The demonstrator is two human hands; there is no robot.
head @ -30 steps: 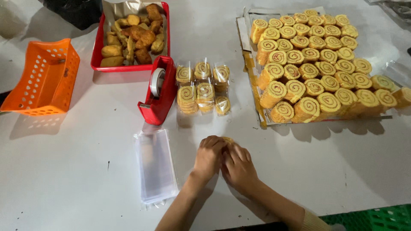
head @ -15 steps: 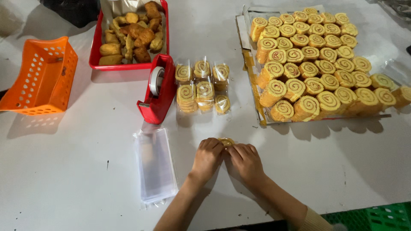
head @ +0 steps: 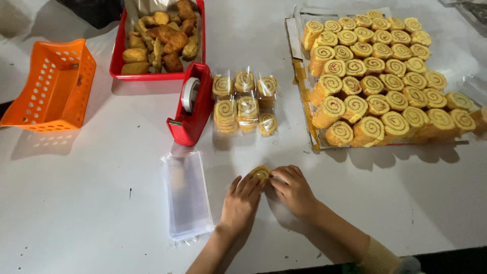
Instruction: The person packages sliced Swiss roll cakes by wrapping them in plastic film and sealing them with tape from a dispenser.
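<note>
Both hands meet near the table's front edge around one yellow swirl roll slice, which seems to sit in a clear bag. My left hand grips it from the left, my right hand from the right. Most of the slice is hidden by my fingers. A flat stack of clear plastic bags lies just left of my left hand. Several bagged roll slices lie in rows further back. A red tape dispenser stands beside them.
A large tray packed with many swirl roll slices fills the right side. A red tray of brown pastries stands at the back. An orange perforated basket sits at the far left. The white table carries all of it.
My two hands have stayed together on the roll slice, with small finger shifts. The view has drifted a little; nothing else on the table has moved.
</note>
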